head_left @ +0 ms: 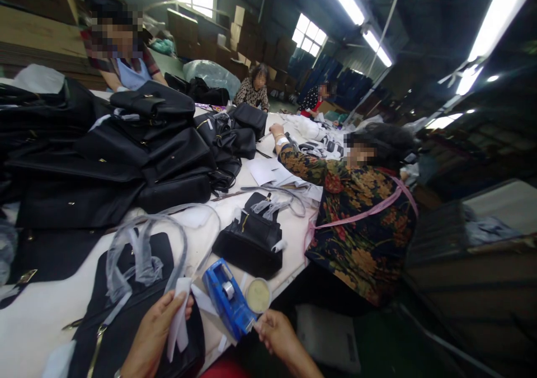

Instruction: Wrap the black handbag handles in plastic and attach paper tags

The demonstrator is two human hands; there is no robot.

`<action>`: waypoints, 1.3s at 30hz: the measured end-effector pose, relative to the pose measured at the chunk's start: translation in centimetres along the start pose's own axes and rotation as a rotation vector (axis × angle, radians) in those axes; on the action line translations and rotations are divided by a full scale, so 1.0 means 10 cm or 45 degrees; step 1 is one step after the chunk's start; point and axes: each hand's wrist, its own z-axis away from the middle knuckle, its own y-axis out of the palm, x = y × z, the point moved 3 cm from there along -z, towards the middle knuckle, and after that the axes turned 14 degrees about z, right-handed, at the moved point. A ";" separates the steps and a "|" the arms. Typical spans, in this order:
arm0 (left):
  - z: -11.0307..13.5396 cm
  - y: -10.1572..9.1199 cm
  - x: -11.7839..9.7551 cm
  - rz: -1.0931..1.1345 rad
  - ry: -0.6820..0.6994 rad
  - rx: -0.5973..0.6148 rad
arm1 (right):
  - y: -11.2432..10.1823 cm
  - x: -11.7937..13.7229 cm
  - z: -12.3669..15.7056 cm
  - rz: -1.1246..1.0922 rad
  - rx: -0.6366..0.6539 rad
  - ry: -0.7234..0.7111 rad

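Observation:
My left hand pinches a white paper strip over a black handbag whose handles are wrapped in clear plastic. My right hand is closed at the front end of a blue tape dispenser, pinching what looks like the tape end. A small round container stands beside the dispenser.
A heap of black handbags covers the white table at left. Another black bag lies mid-table. A person in a floral top sits at right, reaching over white papers. More people sit at the far end.

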 end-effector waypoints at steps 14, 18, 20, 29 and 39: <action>-0.08 -0.10 0.08 0.003 -0.076 -0.012 | 0.03 -0.34 -0.17 -0.202 0.113 0.104; -0.09 -0.11 0.09 0.024 -0.080 -0.023 | 0.00 -0.35 -0.16 -0.215 0.140 0.099; -0.08 -0.11 0.09 0.035 -0.084 -0.041 | 0.00 -0.35 -0.17 -0.216 0.148 0.101; -0.10 -0.12 0.11 0.024 -0.083 -0.058 | 0.04 -0.39 -0.20 -0.220 0.120 0.125; -0.06 -0.01 0.04 -0.009 0.062 0.104 | 0.08 -0.18 -0.19 0.009 0.239 0.072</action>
